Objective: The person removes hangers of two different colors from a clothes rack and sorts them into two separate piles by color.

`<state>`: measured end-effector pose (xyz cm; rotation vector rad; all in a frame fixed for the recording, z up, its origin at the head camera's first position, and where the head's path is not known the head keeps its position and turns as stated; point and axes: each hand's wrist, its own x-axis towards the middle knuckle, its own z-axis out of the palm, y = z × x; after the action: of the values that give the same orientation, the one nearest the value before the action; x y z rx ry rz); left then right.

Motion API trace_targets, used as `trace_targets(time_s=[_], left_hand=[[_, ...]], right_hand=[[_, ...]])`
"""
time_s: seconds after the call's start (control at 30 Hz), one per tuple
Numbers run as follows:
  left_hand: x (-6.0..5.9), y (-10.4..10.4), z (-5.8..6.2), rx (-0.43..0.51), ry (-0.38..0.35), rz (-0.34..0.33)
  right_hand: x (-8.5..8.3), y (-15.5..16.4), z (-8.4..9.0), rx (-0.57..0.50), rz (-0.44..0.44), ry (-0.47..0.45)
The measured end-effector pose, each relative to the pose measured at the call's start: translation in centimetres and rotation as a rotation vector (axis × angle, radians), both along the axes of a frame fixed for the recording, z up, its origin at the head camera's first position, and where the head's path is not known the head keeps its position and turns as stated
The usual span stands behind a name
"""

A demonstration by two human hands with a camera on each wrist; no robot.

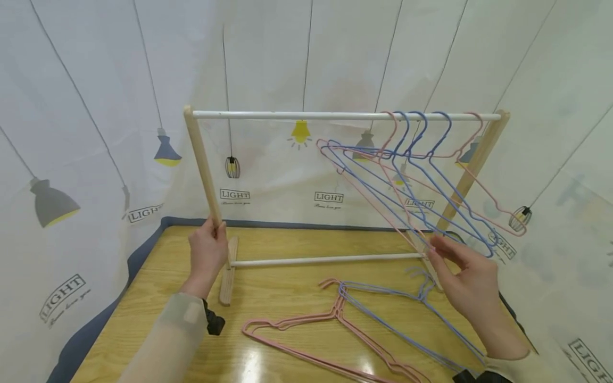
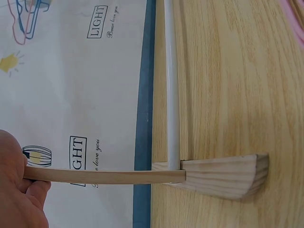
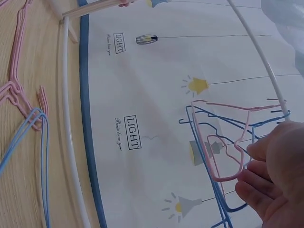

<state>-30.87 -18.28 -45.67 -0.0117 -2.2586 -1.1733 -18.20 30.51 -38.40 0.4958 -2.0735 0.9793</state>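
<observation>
My left hand grips the wooden left post of a small clothes rack, low down near its foot; the left wrist view shows fingers and thumb around the post. From the rack's white top rail hang several pink and blue hangers, bunched toward the right end. My right hand pinches the lower right corner of the leftmost pink hanger between thumb and fingers. Blue hangers hang close behind it, and another pink hanger is nearest the right post.
On the wooden table, pink hangers lie in front of the rack, with blue hangers overlapping them on the right. A white lower bar joins the rack's feet. Behind stands a lamp-printed cloth.
</observation>
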Motion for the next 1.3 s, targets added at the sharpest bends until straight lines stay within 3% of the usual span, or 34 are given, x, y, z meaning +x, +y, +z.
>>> trace_targets(time_s=[0.13,0.27,0.37,0.53,0.7,0.87,1.03,1.2,1.3], left_hand=[[-0.1,0.0,-0.1,-0.002,-0.008,0.003],[-0.2,0.0,-0.2,-0.002,-0.009,0.012],[-0.2,0.0,-0.1,-0.005,-0.007,0.012],[-0.2,0.1,-0.1,-0.019,0.007,0.017],[-0.3,0.1,-0.1,-0.027,0.015,0.029],[-0.2,0.0,-0.2,-0.022,0.010,0.029],[-0.3,-0.1,-0.3,-0.023,0.017,0.022],[-0.4,-0.1,-0.3,-0.022,0.015,0.022],[-0.4,-0.2,-0.3,-0.018,0.016,0.019]], right_hand=[[-1.2,-0.5,-0.8,-0.035,0.029,-0.068],[-2.1,-1.2,-1.4,-0.165,0.119,-0.205],[-2.5,-1.8,-1.5,-0.269,0.174,-0.247],[-2.7,-2.5,-0.9,-0.383,0.142,-0.190],[-2.5,-2.9,0.5,-0.415,0.123,-0.108],[-1.6,-3.0,2.2,-0.516,0.194,-0.090],[0.3,-2.9,3.1,-0.615,0.281,-0.178],[2.8,-2.5,0.9,-0.620,0.454,-0.355],[4.3,-2.3,-1.8,-0.595,0.467,-0.528]])
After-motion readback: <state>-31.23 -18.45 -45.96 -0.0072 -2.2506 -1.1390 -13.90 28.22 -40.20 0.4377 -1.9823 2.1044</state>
